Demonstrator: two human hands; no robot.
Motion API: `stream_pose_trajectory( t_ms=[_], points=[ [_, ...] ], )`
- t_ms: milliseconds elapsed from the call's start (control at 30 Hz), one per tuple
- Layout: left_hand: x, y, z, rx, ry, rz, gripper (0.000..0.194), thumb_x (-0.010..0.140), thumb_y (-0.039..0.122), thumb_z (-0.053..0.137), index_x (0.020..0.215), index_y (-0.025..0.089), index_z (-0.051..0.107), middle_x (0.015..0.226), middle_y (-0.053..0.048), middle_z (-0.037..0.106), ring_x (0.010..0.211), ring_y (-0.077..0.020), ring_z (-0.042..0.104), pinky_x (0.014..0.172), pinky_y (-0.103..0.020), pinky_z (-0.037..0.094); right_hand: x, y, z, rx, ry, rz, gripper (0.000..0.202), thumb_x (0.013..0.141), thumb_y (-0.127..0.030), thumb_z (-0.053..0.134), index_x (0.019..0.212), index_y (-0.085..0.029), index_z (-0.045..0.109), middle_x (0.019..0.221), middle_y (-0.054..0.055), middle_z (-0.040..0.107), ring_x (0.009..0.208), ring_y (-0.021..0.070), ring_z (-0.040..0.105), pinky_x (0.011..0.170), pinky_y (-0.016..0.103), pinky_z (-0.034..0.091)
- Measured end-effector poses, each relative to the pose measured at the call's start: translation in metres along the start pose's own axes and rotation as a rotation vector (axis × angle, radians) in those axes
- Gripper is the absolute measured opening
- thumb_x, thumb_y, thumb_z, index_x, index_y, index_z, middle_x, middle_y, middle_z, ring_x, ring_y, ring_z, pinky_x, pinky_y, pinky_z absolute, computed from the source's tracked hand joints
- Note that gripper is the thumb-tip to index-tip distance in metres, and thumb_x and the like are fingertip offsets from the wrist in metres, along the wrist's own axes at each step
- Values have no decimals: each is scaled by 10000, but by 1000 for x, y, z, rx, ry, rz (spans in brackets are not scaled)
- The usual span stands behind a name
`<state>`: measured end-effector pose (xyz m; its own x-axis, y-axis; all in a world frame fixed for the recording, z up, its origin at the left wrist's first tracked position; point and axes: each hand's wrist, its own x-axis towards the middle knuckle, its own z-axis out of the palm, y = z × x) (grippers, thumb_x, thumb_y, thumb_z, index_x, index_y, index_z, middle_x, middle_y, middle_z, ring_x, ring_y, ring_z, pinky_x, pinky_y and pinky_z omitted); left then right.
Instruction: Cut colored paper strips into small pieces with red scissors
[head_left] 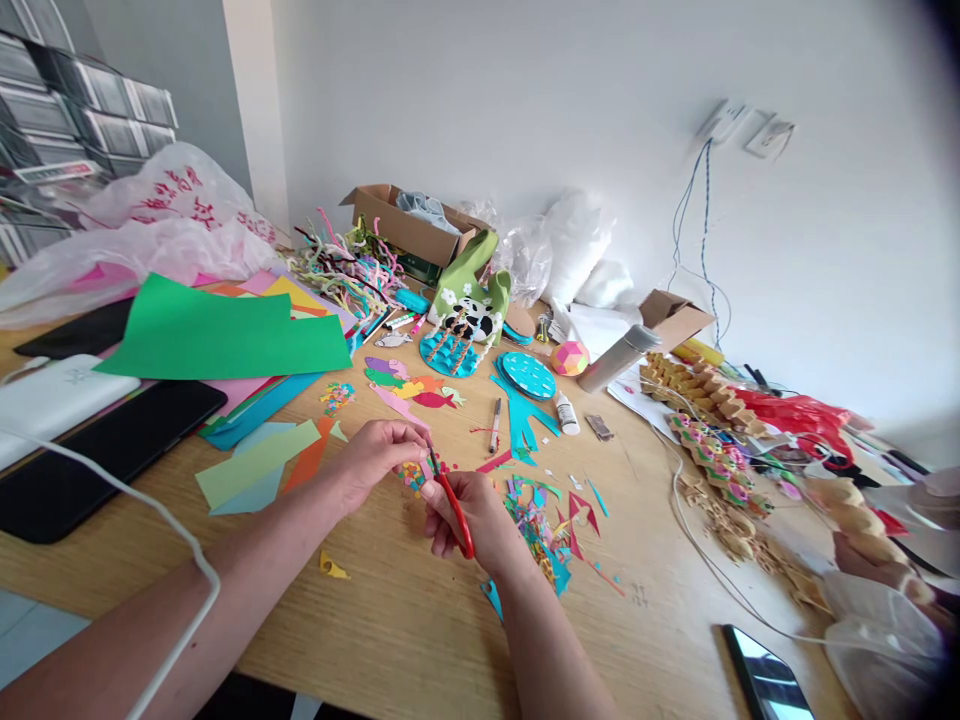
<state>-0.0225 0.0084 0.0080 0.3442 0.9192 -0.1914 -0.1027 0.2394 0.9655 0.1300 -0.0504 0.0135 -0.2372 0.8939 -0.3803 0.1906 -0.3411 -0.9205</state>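
Observation:
My left hand is closed, its fingertips pinching a narrow pink paper strip. Closed around the handles of red scissors, my right hand is close beside it. The dark scissor blades point up and left, touching the strip near my left fingertips. Small colored paper dots lie on the table just behind and between the hands. Farther back are several paper fish in purple, green, orange and red. Tangled paper scraps lie to the right of my right hand.
Colored sheets and a black tablet-like device lie left. Behind stand a green panda bag and a cardboard box. A grey bottle leans right; a phone is at front right. A white cable crosses my left forearm.

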Motion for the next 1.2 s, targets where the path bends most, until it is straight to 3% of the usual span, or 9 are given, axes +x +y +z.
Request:
stream_pose_trajectory(
  t_ms=[100, 200, 433, 733, 900, 1033, 1200],
  points=[
    [1, -1, -1, 2, 1, 19, 102, 531, 243, 668, 587, 159, 677, 1018, -84, 676, 991, -222, 568, 760, -282, 406, 0, -1, 0, -2, -8, -1, 529, 623, -624, 697, 648, -105, 594, 482, 24, 604, 299, 80, 495, 303, 156, 393],
    [1, 0, -2, 7, -21, 26, 92, 551, 251, 666, 583, 166, 680, 949, -74, 699, 1020, -236, 575, 877, -315, 386, 0, -1, 0, -11, -15, 6, 535, 624, -630, 692, 649, -103, 598, 495, 31, 615, 301, 78, 496, 305, 157, 398],
    [-1, 3, -3, 34, -5, -12, 138, 578, 268, 671, 656, 154, 681, 662, -24, 664, 694, -171, 576, 722, -304, 417, -3, -3, 0, -41, -13, -2, 549, 642, -656, 655, 638, -109, 609, 507, 40, 631, 297, 72, 486, 302, 154, 374],
    [-2, 4, -3, 41, 3, 3, 131, 582, 263, 671, 645, 149, 690, 651, -26, 675, 666, -162, 571, 697, -292, 419, -1, 0, 0, -42, 20, -6, 543, 628, -646, 672, 670, -107, 619, 498, 34, 627, 300, 82, 494, 296, 158, 352],
    [-1, 5, -3, 54, 21, 30, 139, 599, 273, 671, 657, 149, 699, 707, -45, 708, 716, -180, 611, 724, -295, 442, 2, 4, -1, -36, 37, -79, 539, 640, -639, 667, 707, -106, 619, 531, 33, 635, 341, 95, 525, 355, 186, 409],
    [0, 2, -2, 247, 33, 89, 127, 625, 278, 659, 665, 163, 694, 681, -46, 700, 676, -192, 619, 649, -290, 452, 4, 5, -1, -37, 114, -110, 528, 650, -639, 661, 704, -118, 597, 555, 39, 643, 366, 103, 536, 375, 197, 413],
    [0, -3, -1, 610, 130, 307, 78, 643, 240, 644, 633, 198, 708, 730, -58, 694, 709, -202, 611, 641, -290, 437, 5, 3, -5, 4, 300, -147, 477, 693, -604, 651, 695, -135, 566, 587, 52, 654, 383, 109, 547, 375, 199, 394]
  ],
)
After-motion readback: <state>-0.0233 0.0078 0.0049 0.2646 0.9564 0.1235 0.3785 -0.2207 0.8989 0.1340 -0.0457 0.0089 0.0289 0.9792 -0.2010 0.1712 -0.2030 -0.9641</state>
